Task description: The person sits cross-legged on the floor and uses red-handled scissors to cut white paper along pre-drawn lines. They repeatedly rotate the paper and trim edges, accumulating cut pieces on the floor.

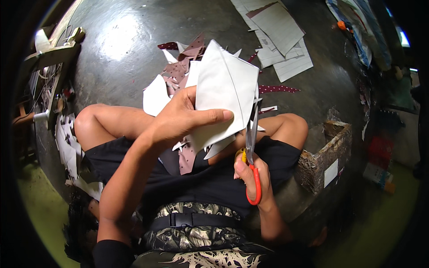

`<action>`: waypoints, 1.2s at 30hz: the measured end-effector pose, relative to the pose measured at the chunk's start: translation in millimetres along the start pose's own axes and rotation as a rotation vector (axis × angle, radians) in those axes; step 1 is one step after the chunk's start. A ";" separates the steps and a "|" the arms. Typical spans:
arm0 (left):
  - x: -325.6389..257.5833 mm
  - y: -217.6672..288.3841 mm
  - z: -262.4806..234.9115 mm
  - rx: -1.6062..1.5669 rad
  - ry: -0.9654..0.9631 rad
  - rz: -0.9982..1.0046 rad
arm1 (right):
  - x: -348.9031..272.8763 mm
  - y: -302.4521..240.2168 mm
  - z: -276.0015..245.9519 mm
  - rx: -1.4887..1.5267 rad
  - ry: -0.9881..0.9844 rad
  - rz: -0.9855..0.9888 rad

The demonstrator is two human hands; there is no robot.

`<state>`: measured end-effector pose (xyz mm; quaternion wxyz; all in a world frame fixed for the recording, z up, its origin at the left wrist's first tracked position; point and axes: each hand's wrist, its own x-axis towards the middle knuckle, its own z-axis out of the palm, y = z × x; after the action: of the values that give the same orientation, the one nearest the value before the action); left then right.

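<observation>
My left hand (190, 111) grips a white sheet (223, 82), thumb on top and fingers hidden beneath. A curved dark line runs down the sheet towards its right side. My right hand (254, 174) is closed round a pair of scissors (251, 138) with red and yellow handles. The blades point upward along the sheet's right edge; whether they bite into it I cannot tell. Under and behind the sheet lies a heap of scraps, some white, some dusty pink with dark dots (178, 69). A maroon strip with white dots (279, 89) sticks out to the right.
Larger pale sheets (279, 33) lie on the grey floor (170, 22) at the far right. A worn, rough-sided box (325, 156) stands beside my right knee. More white scraps (69, 149) are piled past my left knee, near a wooden frame (51, 60) with cables.
</observation>
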<state>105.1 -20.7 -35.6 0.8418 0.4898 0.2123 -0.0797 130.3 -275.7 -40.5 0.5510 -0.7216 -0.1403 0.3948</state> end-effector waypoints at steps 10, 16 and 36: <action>-7.4 -0.4 -11.0 0.120 0.019 0.059 | -4.5 -10.1 18.8 -0.063 0.010 -0.019; -5.6 -3.2 -9.7 0.120 0.007 0.066 | -6.5 -12.6 16.7 -0.105 0.030 -0.007; -5.8 -16.4 9.0 0.176 -0.035 0.110 | -5.9 -11.6 19.5 -0.011 0.107 0.050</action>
<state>96.9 -37.2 -42.2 0.8021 0.5714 0.1625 -0.0605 115.0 -262.0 -29.1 0.5437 -0.7480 -0.0947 0.3687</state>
